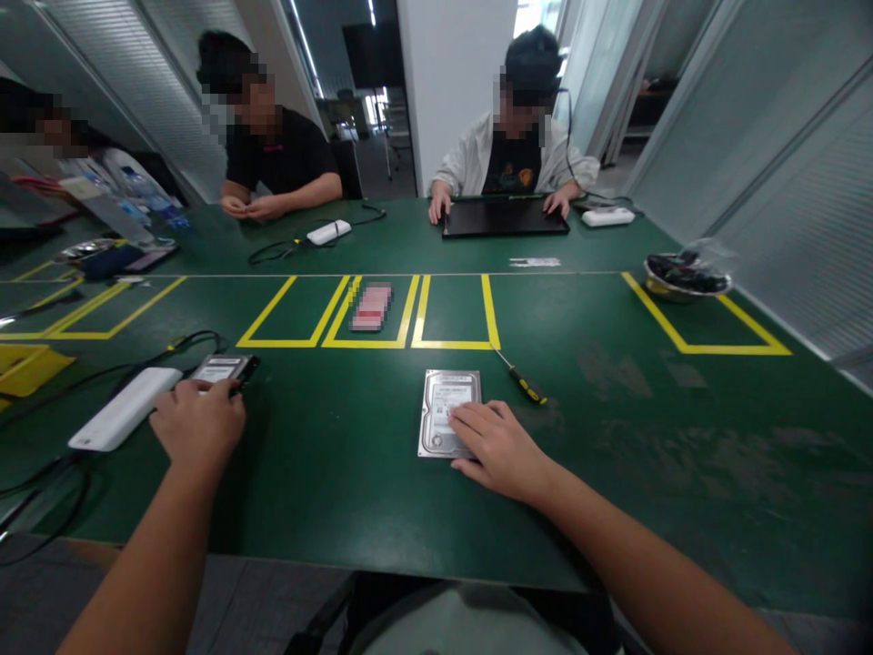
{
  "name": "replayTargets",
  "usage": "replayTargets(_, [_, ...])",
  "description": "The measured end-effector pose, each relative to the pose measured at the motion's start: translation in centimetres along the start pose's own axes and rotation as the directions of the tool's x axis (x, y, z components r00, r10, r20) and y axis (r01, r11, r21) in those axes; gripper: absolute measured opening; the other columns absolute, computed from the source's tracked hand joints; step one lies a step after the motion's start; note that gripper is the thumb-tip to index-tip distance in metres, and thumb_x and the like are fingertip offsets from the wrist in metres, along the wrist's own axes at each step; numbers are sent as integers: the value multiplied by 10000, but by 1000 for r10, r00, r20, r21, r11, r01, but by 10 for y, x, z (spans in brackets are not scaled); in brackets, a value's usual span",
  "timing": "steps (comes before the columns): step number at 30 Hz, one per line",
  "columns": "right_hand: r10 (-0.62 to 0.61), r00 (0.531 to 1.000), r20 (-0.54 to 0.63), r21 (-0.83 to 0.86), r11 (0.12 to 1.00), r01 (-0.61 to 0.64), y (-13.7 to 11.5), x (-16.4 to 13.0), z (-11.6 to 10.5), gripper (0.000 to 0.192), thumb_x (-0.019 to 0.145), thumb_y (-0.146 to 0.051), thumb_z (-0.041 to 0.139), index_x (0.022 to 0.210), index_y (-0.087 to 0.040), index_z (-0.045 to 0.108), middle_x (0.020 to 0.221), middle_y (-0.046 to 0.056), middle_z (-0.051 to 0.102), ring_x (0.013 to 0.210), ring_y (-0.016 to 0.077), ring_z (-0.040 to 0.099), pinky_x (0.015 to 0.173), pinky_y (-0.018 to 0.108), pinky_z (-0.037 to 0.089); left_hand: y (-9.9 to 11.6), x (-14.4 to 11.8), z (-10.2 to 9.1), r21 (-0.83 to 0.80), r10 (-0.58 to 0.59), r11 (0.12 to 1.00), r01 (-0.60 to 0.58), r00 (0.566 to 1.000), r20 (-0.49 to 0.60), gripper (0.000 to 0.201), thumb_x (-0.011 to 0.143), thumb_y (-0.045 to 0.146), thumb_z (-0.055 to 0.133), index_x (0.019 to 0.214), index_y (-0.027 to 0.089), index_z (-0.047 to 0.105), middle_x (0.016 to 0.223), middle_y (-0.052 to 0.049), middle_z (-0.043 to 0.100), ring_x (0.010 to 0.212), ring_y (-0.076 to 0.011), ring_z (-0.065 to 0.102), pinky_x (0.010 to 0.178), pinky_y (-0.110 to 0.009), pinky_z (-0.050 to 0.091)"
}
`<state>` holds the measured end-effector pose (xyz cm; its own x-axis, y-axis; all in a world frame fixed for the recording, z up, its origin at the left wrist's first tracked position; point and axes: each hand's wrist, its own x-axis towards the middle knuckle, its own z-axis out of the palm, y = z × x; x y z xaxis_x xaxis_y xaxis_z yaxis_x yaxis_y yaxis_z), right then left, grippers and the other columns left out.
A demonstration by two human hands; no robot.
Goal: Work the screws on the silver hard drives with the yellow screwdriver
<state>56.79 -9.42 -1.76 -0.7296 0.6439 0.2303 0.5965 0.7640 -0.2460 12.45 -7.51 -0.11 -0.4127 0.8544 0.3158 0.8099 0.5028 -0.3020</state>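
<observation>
- On the near edge of the green table, seen from the head camera, the right hand lies flat with fingers spread on the lower right part of a silver hard drive, pressing it down, not gripping it.
- The left hand is curled loosely over the near end of a smaller drive; I cannot tell whether the fingers really pinch it.
- A white power bank with black cables lies just left of that hand.
- A yellow-handled screwdriver rests just beside the big drive, up and to its right.
- To my eye, steadying goes best with the palm off the label and the drive kept square to the table edge.
- Two other people sit across the table, their hands well apart from these.
</observation>
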Motion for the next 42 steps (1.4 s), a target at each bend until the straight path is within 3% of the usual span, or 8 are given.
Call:
replayTargets(4, [-3, 1000, 3, 0, 1000, 3, 0, 0, -1, 522, 876, -358, 648, 1326, -132, 509, 1380, 169, 552, 1261, 301, 481, 993, 484, 335, -10, 7, 7, -14, 28, 1000, -27, 996, 80, 491, 912, 474, 319, 1274, 289, 593, 1392, -141, 452, 1142, -364, 430, 847, -474, 423])
replayTargets(12, [2, 1000, 4, 7, 1000, -2, 0, 0, -2, 507, 883, -354, 636, 1325, -137, 513, 1382, 172, 552, 1267, 302, 481, 992, 481, 337, -7, 4, 16, -73, 102, 992, -100, 995, 11, 448, 926, 384, 315, 1261, 269, 589, 1432, -154, 426, 1191, -390, 415, 873, -553, 417])
replayTargets(17, [0, 1000, 16, 0, 1000, 0, 1, -1, -2, 507, 895, -365, 623, 1329, -130, 507, 1393, 162, 542, 1275, 298, 470, 992, 480, 334, -6, 7, 22, -102, 56, 993, -53, 998, 27, 426, 921, 391, 350, 1225, 243, 610, 1463, -148, 399, 1229, -397, 388, 912, -577, 395])
replayTargets(23, [-7, 999, 33, -23, 1000, 7, 0, -1, -3, 513, 900, -367, 615, 1336, -122, 496, 1398, 157, 536, 1282, 297, 455, 998, 481, 332, -3, 9, 19, -195, 10, 981, 15, 992, 128, 430, 904, 312, 371, 1237, 229, 630, 1507, -162, 330, 1275, -438, 329, 949, -644, 323])
replayTargets(30, [0, 999, 42, -26, 1000, 1, -1, -1, -3, 523, 893, -364, 624, 1340, -126, 490, 1406, 154, 530, 1287, 295, 453, 993, 475, 343, -3, 10, 20, -254, 1, 967, 37, 989, 148, 417, 897, 292, 395, 1215, 204, 649, 1508, -181, 319, 1283, -465, 311, 950, -679, 290])
replayTargets(42, [-4, 1000, 25, -14, 1000, 5, 0, -1, -3, 525, 890, -359, 626, 1341, -125, 495, 1390, 173, 538, 1282, 300, 462, 981, 475, 359, -7, 25, 31, -264, -41, 960, 89, 983, 180, 437, 875, 494, 462, 1140, 215, 671, 1484, -175, 346, 1247, -455, 313, 935, -710, 258])
